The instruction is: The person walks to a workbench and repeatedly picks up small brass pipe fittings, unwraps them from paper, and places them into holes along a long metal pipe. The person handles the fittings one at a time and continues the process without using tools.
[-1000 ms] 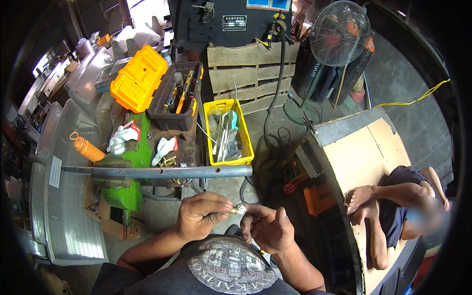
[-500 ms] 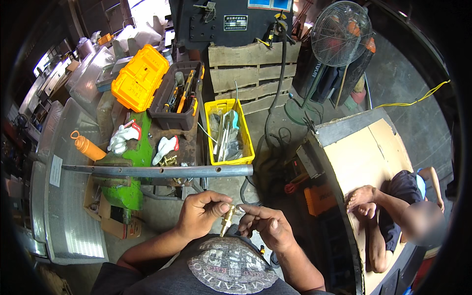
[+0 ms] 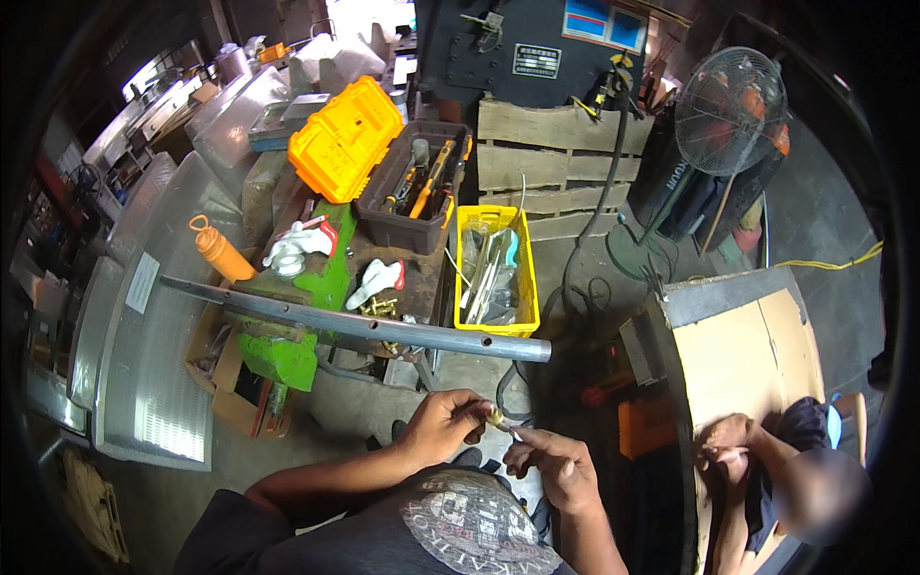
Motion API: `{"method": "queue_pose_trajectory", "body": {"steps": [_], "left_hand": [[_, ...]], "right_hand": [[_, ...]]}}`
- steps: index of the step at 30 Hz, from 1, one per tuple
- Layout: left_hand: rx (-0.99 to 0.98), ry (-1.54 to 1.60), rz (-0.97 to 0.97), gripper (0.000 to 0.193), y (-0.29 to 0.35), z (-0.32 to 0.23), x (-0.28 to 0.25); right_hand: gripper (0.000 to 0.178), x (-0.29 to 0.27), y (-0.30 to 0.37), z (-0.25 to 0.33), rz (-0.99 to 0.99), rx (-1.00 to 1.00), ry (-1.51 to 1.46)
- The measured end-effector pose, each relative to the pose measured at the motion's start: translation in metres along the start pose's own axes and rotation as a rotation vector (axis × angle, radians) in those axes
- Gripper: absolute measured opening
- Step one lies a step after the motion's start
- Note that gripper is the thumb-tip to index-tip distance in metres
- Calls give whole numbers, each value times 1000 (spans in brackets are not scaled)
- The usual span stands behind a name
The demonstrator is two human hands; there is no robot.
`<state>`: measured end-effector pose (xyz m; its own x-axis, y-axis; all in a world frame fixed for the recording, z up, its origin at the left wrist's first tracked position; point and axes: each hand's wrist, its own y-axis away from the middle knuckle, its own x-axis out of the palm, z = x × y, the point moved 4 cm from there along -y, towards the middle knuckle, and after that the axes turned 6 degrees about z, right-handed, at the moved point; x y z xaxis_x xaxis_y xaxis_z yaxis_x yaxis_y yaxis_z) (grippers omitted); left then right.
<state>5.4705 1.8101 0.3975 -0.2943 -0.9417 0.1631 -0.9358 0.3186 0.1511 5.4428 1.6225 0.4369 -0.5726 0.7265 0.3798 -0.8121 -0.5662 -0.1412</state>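
Close to my body, my left hand (image 3: 443,425) pinches a small brass fitting (image 3: 495,417) between thumb and fingertips. My right hand (image 3: 561,467) is beside it, with bent fingers closed at the fitting's lower end. A small pale bit shows at the right fingertips, too small to name. Beyond my hands, a steel pipe (image 3: 422,333) with holes along its side lies across a green metal stand (image 3: 278,359). Several more brass fittings (image 3: 379,307) lie on the bench behind the pipe, near white work gloves (image 3: 302,247) with red cuffs.
An open toolbox (image 3: 407,225) with an orange lid stands at the back, an orange bottle (image 3: 224,254) left of it. A yellow crate (image 3: 494,328) sits beside the bench. At right are a standing fan (image 3: 730,110) and a cardboard-topped table (image 3: 738,350) with a person on it.
My view has turned left, so the surroundings appear farther right and the pipe slants. The brass fitting is now tilted differently between my fingers. Both hands stay close together.
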Motion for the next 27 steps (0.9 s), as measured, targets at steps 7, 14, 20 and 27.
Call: {"method": "queue_pose_trajectory", "body": {"steps": [7, 14, 20, 27], "left_hand": [[-170, -179, -327, 10, -12, 116, -134], [57, -442, -282, 46, -65, 190, -342], [-221, 212, -482, 57, -106, 205, -348], [-354, -918, -542, 59, -114, 186, -388]], "right_hand": [[63, -29, 20, -14, -235, 97, 74], [52, -41, 32, -17, -360, 85, 74], [50, -22, 91, -57, -672, 125, -30], [55, 0, 106, -83, -822, 62, -108]]}}
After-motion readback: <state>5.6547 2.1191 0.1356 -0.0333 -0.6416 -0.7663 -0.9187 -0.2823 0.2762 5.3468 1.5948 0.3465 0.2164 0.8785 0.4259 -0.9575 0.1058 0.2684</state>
